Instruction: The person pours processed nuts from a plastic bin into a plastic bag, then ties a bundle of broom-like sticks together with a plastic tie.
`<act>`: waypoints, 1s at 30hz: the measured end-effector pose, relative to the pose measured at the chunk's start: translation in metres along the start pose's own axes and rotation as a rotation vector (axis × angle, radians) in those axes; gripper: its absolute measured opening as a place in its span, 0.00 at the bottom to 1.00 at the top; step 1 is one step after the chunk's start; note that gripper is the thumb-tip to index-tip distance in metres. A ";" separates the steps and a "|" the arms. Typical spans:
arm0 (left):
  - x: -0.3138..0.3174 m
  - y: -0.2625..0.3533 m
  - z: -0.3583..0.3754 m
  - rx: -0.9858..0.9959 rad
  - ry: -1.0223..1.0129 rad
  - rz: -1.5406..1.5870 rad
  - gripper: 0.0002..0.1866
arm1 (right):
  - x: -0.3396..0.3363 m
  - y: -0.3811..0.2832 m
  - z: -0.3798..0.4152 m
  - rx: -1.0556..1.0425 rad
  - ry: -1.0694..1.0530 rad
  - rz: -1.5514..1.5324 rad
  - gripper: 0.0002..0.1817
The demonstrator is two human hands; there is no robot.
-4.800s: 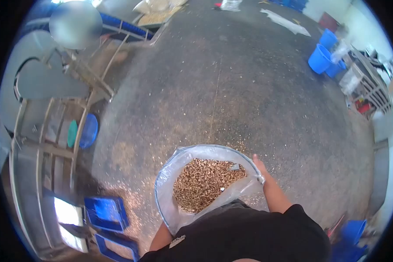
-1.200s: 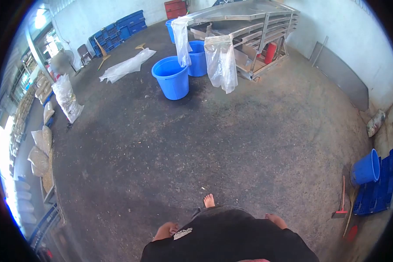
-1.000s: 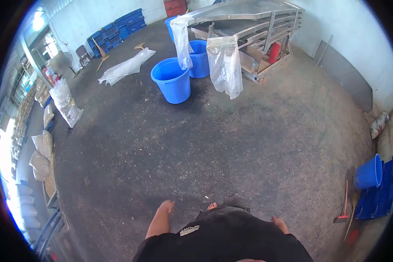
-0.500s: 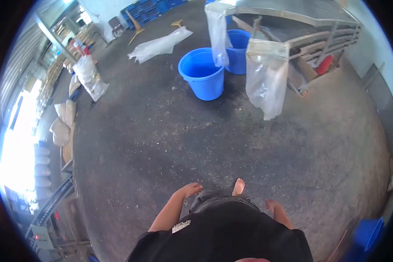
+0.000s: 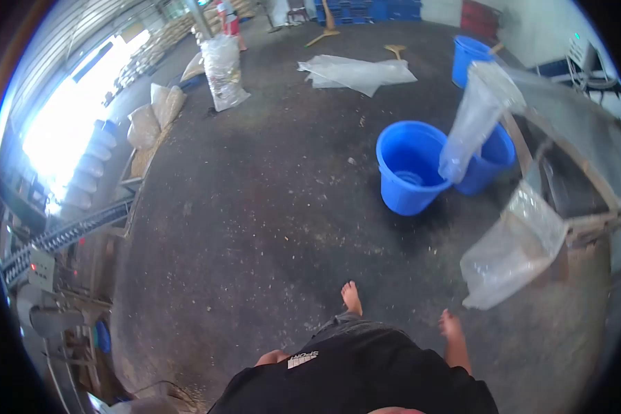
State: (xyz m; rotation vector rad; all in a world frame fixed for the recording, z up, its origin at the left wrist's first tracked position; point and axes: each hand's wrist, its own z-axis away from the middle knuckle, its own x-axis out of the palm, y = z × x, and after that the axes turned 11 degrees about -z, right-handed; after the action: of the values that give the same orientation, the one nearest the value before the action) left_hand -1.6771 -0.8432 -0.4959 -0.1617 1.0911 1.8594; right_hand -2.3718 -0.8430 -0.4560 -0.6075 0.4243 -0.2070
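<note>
My right hand [image 5: 450, 323] hangs low beside my body, its fingers loosely apart and nothing in it. Closest to it is a clear plastic bag [image 5: 507, 265] hanging from the metal frame table on the right. My left hand [image 5: 273, 357] is by my waist, mostly hidden behind my black shirt, so its fingers do not show. Ahead to the right stands a large blue bucket [image 5: 408, 195] with nothing visible inside but its bottom. A second blue bucket [image 5: 493, 162] is just behind it, and another plastic bag [image 5: 472, 121] hangs between them.
A metal-edged table [image 5: 566, 114] runs along the right. Plastic sheeting [image 5: 355, 74] lies on the dark floor ahead, near a wooden pusher [image 5: 395, 51]. A filled clear sack [image 5: 222, 72] stands at the far left, a person [image 5: 229, 24] behind it. Conveyor machinery [image 5: 69, 234] lines the left.
I have moved forward, and my view has turned left, so the buckets and hanging bags appear nearer and further right. My left hand has dropped back toward my waist.
</note>
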 end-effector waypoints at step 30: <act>-0.214 0.272 -0.323 -0.593 -0.437 0.018 0.26 | 0.239 -0.618 -0.389 0.069 -0.738 0.921 0.31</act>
State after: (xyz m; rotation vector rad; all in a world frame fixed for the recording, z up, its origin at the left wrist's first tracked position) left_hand -1.8733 -1.2658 -0.4097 -0.0769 0.2305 2.0614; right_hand -2.3711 -1.6112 -0.4556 -0.3343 -0.0527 0.8606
